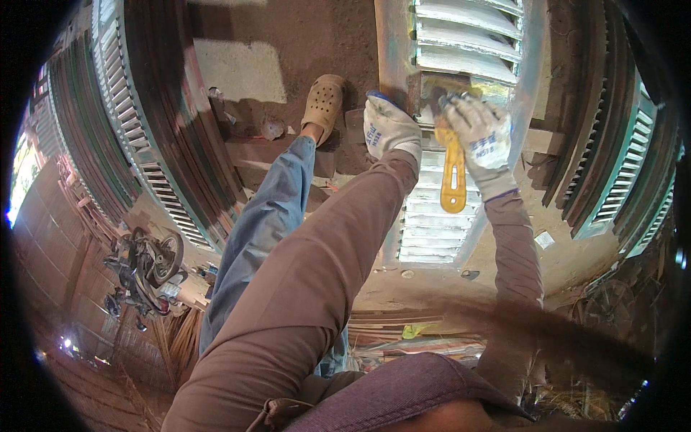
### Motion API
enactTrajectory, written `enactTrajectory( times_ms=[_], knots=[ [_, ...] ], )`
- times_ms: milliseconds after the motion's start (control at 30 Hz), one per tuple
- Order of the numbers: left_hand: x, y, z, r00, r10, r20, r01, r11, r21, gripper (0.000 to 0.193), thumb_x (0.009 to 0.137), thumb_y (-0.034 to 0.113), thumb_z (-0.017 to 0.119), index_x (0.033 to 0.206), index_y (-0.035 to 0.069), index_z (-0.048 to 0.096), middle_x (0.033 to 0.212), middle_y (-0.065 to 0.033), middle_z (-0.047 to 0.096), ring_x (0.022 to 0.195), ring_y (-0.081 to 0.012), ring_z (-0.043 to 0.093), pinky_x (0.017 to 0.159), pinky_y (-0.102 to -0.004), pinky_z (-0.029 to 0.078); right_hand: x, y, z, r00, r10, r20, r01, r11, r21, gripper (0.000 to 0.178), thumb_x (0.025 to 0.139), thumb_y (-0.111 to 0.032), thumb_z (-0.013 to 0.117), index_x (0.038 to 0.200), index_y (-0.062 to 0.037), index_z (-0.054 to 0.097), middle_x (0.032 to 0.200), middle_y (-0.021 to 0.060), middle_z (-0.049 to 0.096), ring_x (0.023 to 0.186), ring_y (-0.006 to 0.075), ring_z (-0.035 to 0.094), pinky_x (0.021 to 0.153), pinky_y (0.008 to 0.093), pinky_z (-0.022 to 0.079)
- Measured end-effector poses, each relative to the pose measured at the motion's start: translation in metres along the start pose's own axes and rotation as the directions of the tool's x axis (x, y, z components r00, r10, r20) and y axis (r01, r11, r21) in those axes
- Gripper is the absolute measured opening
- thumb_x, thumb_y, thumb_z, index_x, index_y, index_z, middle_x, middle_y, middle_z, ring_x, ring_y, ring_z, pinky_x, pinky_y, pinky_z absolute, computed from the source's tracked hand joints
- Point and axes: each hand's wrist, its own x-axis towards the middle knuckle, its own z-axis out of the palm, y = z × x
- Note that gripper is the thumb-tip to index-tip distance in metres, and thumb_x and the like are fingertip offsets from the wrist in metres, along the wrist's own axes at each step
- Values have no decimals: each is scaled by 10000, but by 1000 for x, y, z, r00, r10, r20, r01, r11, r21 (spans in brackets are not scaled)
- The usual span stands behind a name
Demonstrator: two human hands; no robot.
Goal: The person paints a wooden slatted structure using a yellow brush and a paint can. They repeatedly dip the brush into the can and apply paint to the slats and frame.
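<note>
A louvered shutter (433,237) with white slats and a worn, blue-grey frame lies in front of me. My right hand (479,133), in a white work glove with blue print, is closed around a scraper (453,180). Its yellow slotted handle points back toward me, while the working end is mostly hidden by the fingers over the shutter's middle crosspiece. My left hand (392,128), gloved alike, rests at the left side of the shutter frame. Its fingers are turned away from view, so I cannot see how they are bent.
Many louvered shutters (126,108) lean in a row at the left, with more shutters (625,165) at the right. My foot in a tan clog (324,104) stands left of the work. A motorcycle (147,266) is at the far left. Wood strips (389,324) lie close to me.
</note>
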Motion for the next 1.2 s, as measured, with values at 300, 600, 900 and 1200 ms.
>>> enactTrajectory(
  times_ms=[300,600,900,1200],
  knots=[
    [4,-5,2,1000,14,-25,-14,1000,14,547,1010,396,279,1209,-22,570,1186,-236,607,1108,-391,569,955,-435,448,-6,-3,-6,999,25,-42,-27,999,-27,300,845,-176,577,1135,-217,641,1192,-47,627,1143,136,565,992,400,376],
    [4,-33,15,998,60,0,-60,998,10,594,1007,448,269,1294,-8,518,1258,-230,578,1120,-399,564,930,-413,472,-55,11,-16,989,95,-110,-101,994,-48,224,813,-212,614,1035,-217,647,1147,-57,646,1065,128,612,931,362,407],
    [-4,1,11,997,-60,-55,60,998,8,545,1012,425,277,1191,25,602,1135,-222,635,1050,-399,592,887,-434,473,-38,43,-7,986,-103,-132,87,988,-125,260,785,-212,627,1044,-232,648,1178,-50,622,1119,147,580,946,380,436],
    [-2,-9,6,1000,9,-6,-9,998,-69,538,1006,419,296,1173,6,598,1111,-228,639,1033,-391,603,887,-428,477,-8,46,14,972,-163,172,180,980,-89,360,897,-209,516,1238,-297,592,1336,-85,562,1287,112,468,1133,424,293]
  ],
)
